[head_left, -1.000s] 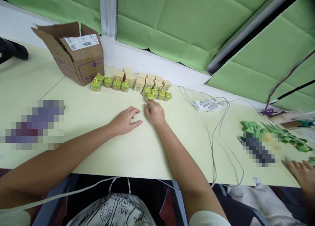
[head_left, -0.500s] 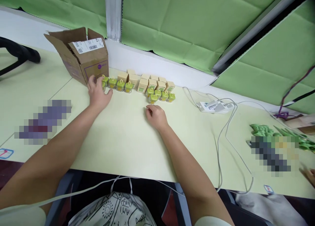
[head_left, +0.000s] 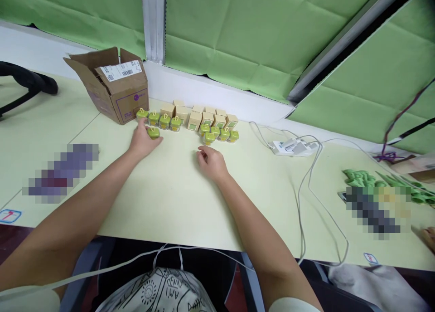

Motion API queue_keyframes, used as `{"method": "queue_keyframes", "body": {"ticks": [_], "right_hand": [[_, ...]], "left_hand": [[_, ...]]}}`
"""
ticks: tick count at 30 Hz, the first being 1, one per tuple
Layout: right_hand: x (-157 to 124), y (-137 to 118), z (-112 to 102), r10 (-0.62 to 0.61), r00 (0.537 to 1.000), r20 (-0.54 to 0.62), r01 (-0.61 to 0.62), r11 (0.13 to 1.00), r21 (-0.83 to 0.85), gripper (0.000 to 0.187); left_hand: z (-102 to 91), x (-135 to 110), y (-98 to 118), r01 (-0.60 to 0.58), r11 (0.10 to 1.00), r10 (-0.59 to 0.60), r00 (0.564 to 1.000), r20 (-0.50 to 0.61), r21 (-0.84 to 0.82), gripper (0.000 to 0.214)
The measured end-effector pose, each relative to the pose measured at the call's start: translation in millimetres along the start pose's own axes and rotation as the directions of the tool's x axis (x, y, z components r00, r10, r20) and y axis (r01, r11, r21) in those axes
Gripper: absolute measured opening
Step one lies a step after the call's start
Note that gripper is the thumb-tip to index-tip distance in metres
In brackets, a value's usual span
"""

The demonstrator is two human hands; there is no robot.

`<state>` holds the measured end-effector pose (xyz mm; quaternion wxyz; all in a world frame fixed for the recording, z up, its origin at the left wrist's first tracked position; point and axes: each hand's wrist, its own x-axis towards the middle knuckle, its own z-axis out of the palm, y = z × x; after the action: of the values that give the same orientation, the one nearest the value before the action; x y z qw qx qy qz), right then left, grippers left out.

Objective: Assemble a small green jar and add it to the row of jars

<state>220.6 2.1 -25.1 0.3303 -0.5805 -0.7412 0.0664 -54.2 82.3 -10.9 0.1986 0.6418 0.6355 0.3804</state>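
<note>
My left hand (head_left: 142, 142) is at the front of a short row of small clear jars with green lids and loop handles. Its thumb and fingers are around one green-lidded jar (head_left: 153, 133), just in front of the row jar (head_left: 154, 118). The leftmost jar (head_left: 142, 114) stands beside the fingertips. My right hand (head_left: 212, 162) rests on the table with its fingers curled in, and nothing shows in it. Beyond it is a second cluster of the same jars (head_left: 215, 133). Small cream boxes (head_left: 194, 120) stand behind the jars.
An open cardboard carton (head_left: 131, 104) stands at the back left. A white power strip (head_left: 294, 148) with trailing cables lies to the right. Green plastic pieces (head_left: 360, 177) lie at far right, near another person's hand (head_left: 428, 236). Two blurred-out objects lie on the table (head_left: 183, 198).
My left hand has come nearer and slightly right from the row's left end, and a jar now shows between its thumb and fingers. My right hand stays almost still.
</note>
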Motion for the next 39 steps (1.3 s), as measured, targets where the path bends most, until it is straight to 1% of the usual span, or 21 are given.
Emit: {"method": "queue_keyframes", "body": {"ticks": [2,3,5,7,9,10,12,14,15,18,19,20,21,23,25,26,29,31,34,36,39], "right_hand": [[-1.8,-8.8,-1.1,-0.012,1.000,-0.016,0.014,0.994,0.104,0.027],[-2.8,-13.3,-1.5,-0.030,0.999,-0.031,0.034,0.987,0.158,0.028],[-4.8,-21.8,-1.6,-0.070,0.996,-0.056,0.082,0.968,0.238,0.030],[-6.3,-28.3,-0.3,-0.083,0.995,-0.057,0.096,0.955,0.281,0.028],[-7.1,-32.3,2.1,-0.078,0.996,-0.040,0.086,0.943,0.320,0.023],[-7.2,-33.5,3.4,-0.074,0.997,-0.032,0.081,0.936,0.343,0.021],[-6.7,-34.3,5.5,-0.066,0.997,-0.037,0.075,0.918,0.389,0.021],[-5.3,-33.3,6.1,-0.030,0.997,-0.069,0.057,0.896,0.440,0.024],[-4.2,-32.3,5.7,0.014,0.996,-0.090,0.031,0.878,0.478,0.026],[-0.3,-28.2,2.4,0.208,0.971,-0.119,-0.088,0.770,0.631,0.033],[0.7,-27.2,1.2,0.260,0.958,-0.120,-0.116,0.735,0.668,0.035],[1.4,-26.7,0.3,0.295,0.948,-0.120,-0.134,0.712,0.689,0.037],[1.6,-26.8,-0.2,0.314,0.942,-0.119,-0.146,0.702,0.697,0.039],[1.0,-28.9,0.5,0.326,0.939,-0.108,-0.162,0.697,0.699,0.041],[-0.2,-31.9,3.1,0.325,0.942,-0.077,-0.180,0.687,0.704,0.042],[-0.5,-32.9,4.6,0.323,0.944,-0.062,-0.186,0.680,0.709,0.042],[0.8,-31.6,8.1,0.347,0.938,-0.027,-0.211,0.628,0.749,0.041],[3.2,-27.4,8.3,0.404,0.914,0.022,-0.258,0.539,0.802,0.041],[6.5,-21.9,5.2,0.505,0.849,0.153,-0.355,0.333,0.874,0.040],[7.6,-21.9,1.6,0.539,0.810,0.230,-0.396,0.215,0.893,0.035],[7.8,-26.6,-3.5,0.545,0.783,0.300,-0.422,0.112,0.900,0.025]], "left_hand": [[10.3,-15.3,11.5,-0.053,0.998,0.058,0.982,0.178,-0.029,0.091],[15.5,-23.7,17.7,-0.104,0.993,0.114,0.962,0.249,-0.054,0.088],[23.8,-40.1,29.6,-0.181,0.978,0.208,0.911,0.356,-0.106,0.087],[28.0,-53.2,38.9,-0.226,0.958,0.282,0.846,0.452,-0.175,0.082],[28.8,-61.0,44.5,-0.241,0.945,0.324,0.789,0.523,-0.221,0.082],[28.4,-63.0,45.8,-0.240,0.943,0.330,0.772,0.544,-0.231,0.084],[27.5,-63.5,46.3,-0.227,0.945,0.322,0.758,0.567,-0.234,0.088],[26.9,-61.1,44.5,-0.218,0.948,0.313,0.761,0.569,-0.231,0.092],[26.9,-59.4,43.2,-0.220,0.948,0.313,0.766,0.562,-0.228,0.088],[26.9,-55.5,39.6,-0.231,0.944,0.323,0.792,0.518,-0.234,0.058],[26.7,-55.2,39.1,-0.242,0.937,0.339,0.798,0.498,-0.250,0.051],[26.3,-55.7,39.3,-0.259,0.926,0.366,0.798,0.479,-0.276,0.050],[25.8,-56.9,40.1,-0.278,0.909,0.400,0.790,0.464,-0.309,0.054],[24.7,-60.7,43.2,-0.315,0.876,0.465,0.754,0.464,-0.365,0.068],[23.9,-64.3,46.9,-0.319,0.872,0.476,0.730,0.491,-0.372,0.069],[23.9,-65.3,48.1,-0.313,0.880,0.463,0.732,0.500,-0.358,0.065],[25.0,-63.5,47.4,-0.286,0.901,0.420,0.767,0.485,-0.327,0.060],[26.6,-59.2,43.3,-0.265,0.904,0.405,0.781,0.476,-0.335,0.064],[29.3,-51.1,35.2,-0.269,0.917,0.380,0.813,0.442,-0.294,0.062],[30.1,-45.9,31.2,-0.315,0.924,0.376,0.856,0.356,-0.217,0.059],[27.3,-41.2,30.6,-0.388,0.912,0.407,0.900,0.159,-0.135,0.056]]}}
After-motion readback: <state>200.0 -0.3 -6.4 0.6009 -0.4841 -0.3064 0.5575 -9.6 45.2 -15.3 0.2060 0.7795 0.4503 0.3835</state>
